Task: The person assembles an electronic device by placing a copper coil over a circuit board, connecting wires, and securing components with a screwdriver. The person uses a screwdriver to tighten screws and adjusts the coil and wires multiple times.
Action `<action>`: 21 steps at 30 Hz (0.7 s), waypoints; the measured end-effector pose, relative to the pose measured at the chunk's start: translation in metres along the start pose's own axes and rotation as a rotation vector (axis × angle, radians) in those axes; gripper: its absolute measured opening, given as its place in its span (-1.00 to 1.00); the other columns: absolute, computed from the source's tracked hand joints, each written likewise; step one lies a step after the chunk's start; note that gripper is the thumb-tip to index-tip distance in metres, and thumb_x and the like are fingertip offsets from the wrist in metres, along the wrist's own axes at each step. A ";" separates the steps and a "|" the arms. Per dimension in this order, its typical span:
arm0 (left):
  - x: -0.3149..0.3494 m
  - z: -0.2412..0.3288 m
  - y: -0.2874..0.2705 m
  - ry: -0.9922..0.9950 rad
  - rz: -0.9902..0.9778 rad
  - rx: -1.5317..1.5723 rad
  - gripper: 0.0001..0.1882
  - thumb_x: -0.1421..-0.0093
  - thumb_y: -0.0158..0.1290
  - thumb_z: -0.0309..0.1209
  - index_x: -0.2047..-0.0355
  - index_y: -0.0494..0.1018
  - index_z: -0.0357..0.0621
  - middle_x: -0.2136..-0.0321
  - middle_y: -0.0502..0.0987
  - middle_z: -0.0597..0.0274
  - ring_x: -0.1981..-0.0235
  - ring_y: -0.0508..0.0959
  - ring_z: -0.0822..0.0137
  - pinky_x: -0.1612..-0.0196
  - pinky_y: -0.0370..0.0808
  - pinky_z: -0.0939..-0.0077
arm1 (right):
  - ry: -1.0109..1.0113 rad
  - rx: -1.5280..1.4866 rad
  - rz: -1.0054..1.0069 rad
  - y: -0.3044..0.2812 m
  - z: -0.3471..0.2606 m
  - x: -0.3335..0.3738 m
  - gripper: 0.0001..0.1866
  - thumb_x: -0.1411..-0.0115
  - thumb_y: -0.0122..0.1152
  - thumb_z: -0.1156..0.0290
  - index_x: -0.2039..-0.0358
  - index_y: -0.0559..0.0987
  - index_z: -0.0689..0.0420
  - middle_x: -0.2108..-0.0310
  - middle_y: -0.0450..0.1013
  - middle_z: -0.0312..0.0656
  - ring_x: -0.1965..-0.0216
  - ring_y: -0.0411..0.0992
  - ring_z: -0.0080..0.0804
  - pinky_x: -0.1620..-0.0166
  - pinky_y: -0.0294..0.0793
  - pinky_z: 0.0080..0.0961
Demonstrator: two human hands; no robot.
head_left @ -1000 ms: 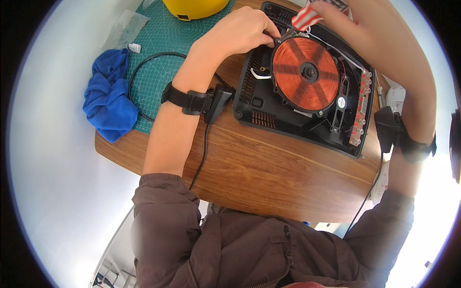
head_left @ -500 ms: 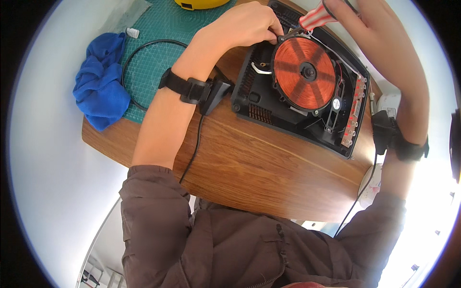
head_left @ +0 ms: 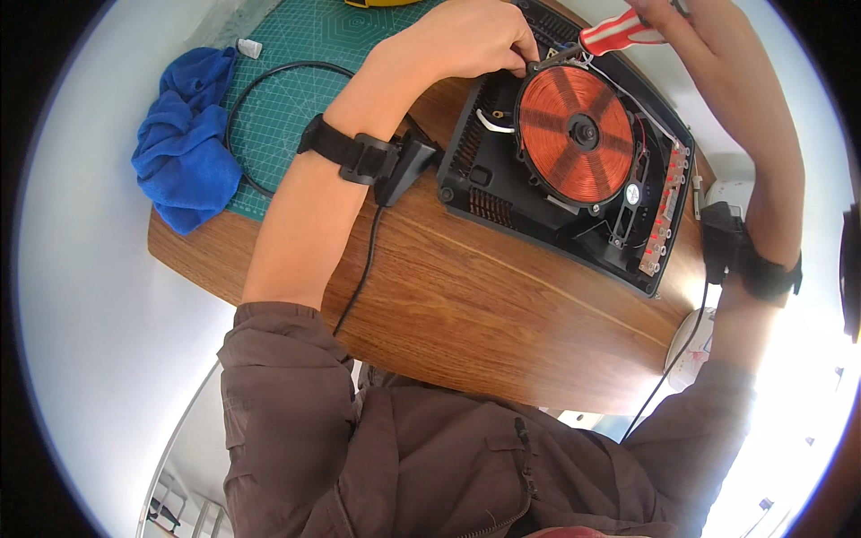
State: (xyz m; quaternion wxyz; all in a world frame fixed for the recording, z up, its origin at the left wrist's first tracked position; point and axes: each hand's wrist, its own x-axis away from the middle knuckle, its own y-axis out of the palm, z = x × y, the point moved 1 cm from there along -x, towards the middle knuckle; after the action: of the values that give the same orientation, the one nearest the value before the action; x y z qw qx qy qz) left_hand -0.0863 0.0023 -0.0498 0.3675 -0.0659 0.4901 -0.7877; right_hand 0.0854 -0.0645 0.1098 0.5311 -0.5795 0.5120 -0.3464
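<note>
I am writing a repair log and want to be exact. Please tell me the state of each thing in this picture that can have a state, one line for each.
Induction cooker: top cover off, inside exposed.
Copper coil: uncovered, seated in the housing.
Screwdriver: held, tip at the coil's far edge.
Right hand: closed on the screwdriver handle.
Left hand: fingers at the coil's rim.
Blue cloth: crumpled.
Black cable: looped on the green mat.

This looks like a repair workbench in a small workshop. A wooden table (head_left: 502, 305) carries a green cutting mat (head_left: 287, 99) at eleven o'clock, a blue rag (head_left: 179, 152) at ten, and an opened induction cooker (head_left: 574, 152) with its copper coil (head_left: 574, 134) bare at one o'clock.
</note>
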 end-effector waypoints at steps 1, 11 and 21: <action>0.000 0.001 -0.001 -0.020 -0.010 0.000 -0.75 -0.11 0.25 -0.37 0.22 0.71 -0.19 0.27 0.70 -0.07 0.20 0.68 -0.06 0.05 0.59 0.15 | 0.129 -0.103 0.034 -0.003 -0.006 -0.005 -0.72 -0.46 0.06 0.36 -0.07 0.43 0.24 0.29 0.52 -0.08 0.27 0.56 -0.32 0.13 0.53 -0.45; 0.002 0.006 -0.006 -0.041 -0.031 0.000 -0.76 -0.12 0.24 -0.38 0.23 0.72 -0.20 0.30 0.69 -0.10 0.23 0.68 -0.06 0.09 0.59 0.14 | -0.187 0.123 -0.017 -0.003 -0.029 0.023 -0.61 -0.50 0.00 0.34 -0.23 0.32 0.23 0.33 0.51 -0.04 0.30 0.53 -0.35 0.21 0.52 -0.44; 0.001 0.001 -0.002 -0.005 -0.004 -0.007 -0.76 -0.11 0.24 -0.38 0.23 0.72 -0.21 0.29 0.69 -0.09 0.23 0.68 -0.06 0.08 0.60 0.15 | -0.098 0.014 -0.151 -0.001 -0.002 0.007 -0.63 -0.47 0.04 0.32 -0.18 0.35 0.24 0.23 0.49 -0.10 0.29 0.51 -0.45 0.23 0.47 -0.54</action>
State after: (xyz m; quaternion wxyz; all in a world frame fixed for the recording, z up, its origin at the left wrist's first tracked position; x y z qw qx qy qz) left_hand -0.0875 0.0014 -0.0478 0.3670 -0.0703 0.4917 -0.7865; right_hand 0.0852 -0.0719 0.1105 0.5319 -0.6289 0.4380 -0.3602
